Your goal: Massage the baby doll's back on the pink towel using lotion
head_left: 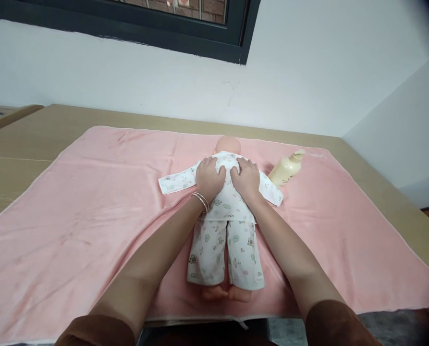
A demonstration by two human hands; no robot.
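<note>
A baby doll (224, 226) in white printed pyjamas lies on a pink towel (91, 206), head pointing away from me, feet toward me. My left hand (209, 177), with bracelets on the wrist, rests on the doll's upper body at its left side, fingers curved over the cloth. My right hand (246, 178) lies beside it on the other shoulder, fingers curved and pressed on the shirt. Both hands touch the doll's chest area and nearly meet in the middle. The doll's sleeves spread out to either side.
A cream pump bottle (287, 169) lies on the towel just right of the doll's sleeve. The towel covers a wooden table (27, 139) that stands against a white wall. A dark window frame (185, 33) is above.
</note>
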